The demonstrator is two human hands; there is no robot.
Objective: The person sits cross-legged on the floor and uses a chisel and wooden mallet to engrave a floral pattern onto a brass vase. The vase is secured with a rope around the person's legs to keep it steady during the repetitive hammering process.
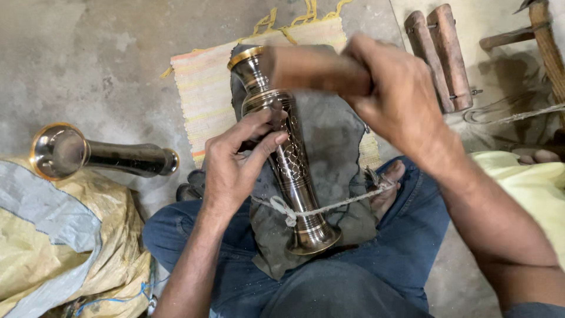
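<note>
The left hand [235, 162] rests on the engraved brass vase [282, 147], fingers pinched together against its patterned middle around something too small to make out, perhaps a fine chisel, and so keeps the vase from rolling. The right hand [391, 97] is clenched around a wooden mallet [315, 69], blurred with motion, raised just above the vase's upper body. The vase lies lengthwise on a dark cloth pad [335, 147] across the person's lap, its gold-rimmed mouth pointing away and its flared foot toward the body; a knotted cord [321, 207] crosses it near the foot and runs right toward a bare foot [385, 188], apparently to bind the vase down while both hands work. Beyond the vase a striped woven mat [203, 94] covers the concrete floor [88, 59]. Left of the vase a second brass vase [94, 156] lies on its side over a yellow sack [65, 235]. To the vase's upper right lie two wooden blocks [441, 56].
</note>
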